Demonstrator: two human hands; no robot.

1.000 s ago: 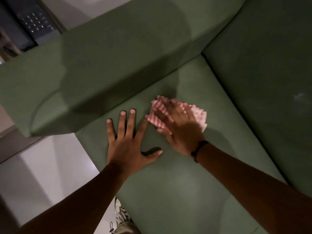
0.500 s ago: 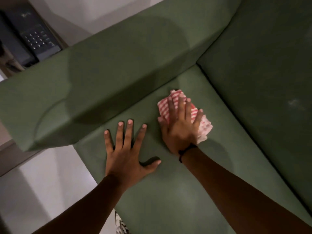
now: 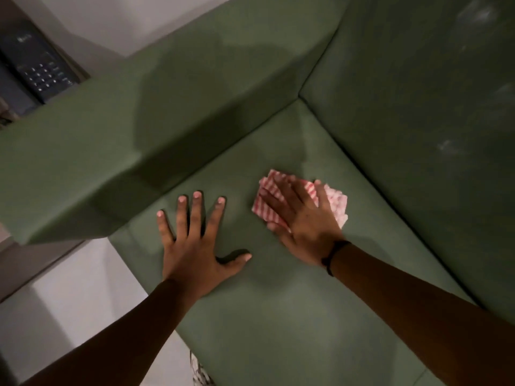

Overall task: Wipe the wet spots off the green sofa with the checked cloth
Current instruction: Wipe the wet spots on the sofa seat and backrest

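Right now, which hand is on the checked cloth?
The right hand, wearing a dark wristband, presses the checked cloth; the left hand lies flat on the bare seat cushion.

— What do you see off the sofa?
— I see a dark phone (image 3: 41,76) with a keypad at upper left, pale floor (image 3: 75,307) at lower left, and a patterned shoe (image 3: 201,375) at the bottom edge.
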